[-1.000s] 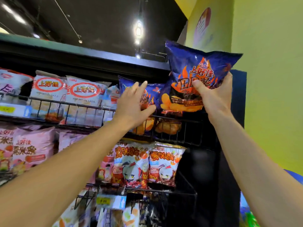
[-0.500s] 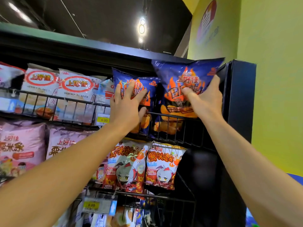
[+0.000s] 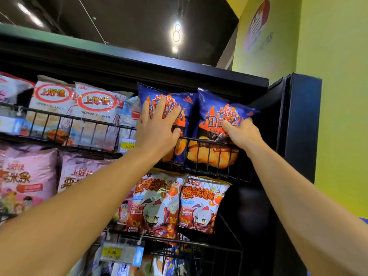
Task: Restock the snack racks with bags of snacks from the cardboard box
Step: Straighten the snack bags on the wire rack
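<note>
Two blue flame-print chip bags stand side by side in the top wire rack [image 3: 201,141]. My left hand [image 3: 157,126] lies flat with spread fingers against the left blue bag [image 3: 187,104], pressing it back. My right hand [image 3: 241,134] grips the right blue bag [image 3: 215,114] at its middle, fingers curled into the crinkled foil; the bag's lower half sits behind the rack's front bars. The cardboard box is out of sight.
White shrimp-flake bags [image 3: 95,108] fill the same rack to the left. Pink bags [image 3: 25,176] and red cartoon bags [image 3: 199,204] fill the rack below. Yellow price tags [image 3: 128,145] hang on the bars. A black side panel [image 3: 298,136] and a green wall [image 3: 338,96] close off the right.
My right hand has brought the blue bag down from above the rack into it, beside the other blue bag. My left hand moved onto the left bag and now presses it flat.
</note>
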Action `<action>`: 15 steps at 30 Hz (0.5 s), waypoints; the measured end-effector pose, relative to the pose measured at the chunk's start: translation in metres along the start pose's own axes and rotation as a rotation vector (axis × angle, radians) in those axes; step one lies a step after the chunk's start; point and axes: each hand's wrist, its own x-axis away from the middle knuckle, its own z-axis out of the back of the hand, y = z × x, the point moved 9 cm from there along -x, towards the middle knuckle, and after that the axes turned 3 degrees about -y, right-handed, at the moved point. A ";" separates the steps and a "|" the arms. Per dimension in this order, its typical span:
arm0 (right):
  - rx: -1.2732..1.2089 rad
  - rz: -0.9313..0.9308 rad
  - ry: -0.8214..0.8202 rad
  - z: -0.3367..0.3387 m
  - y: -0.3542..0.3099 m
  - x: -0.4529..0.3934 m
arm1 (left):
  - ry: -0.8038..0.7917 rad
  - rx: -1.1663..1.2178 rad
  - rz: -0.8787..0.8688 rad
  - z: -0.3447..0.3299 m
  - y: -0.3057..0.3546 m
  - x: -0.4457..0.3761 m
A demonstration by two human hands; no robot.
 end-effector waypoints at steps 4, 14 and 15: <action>0.105 0.012 -0.134 -0.005 0.004 -0.010 | -0.009 0.022 -0.006 0.002 0.000 0.000; 0.225 -0.018 -0.207 0.007 -0.003 0.009 | -0.017 0.026 0.033 0.004 0.002 -0.006; 0.291 -0.014 -0.101 0.017 -0.005 0.015 | -0.013 0.032 0.033 0.003 0.002 -0.006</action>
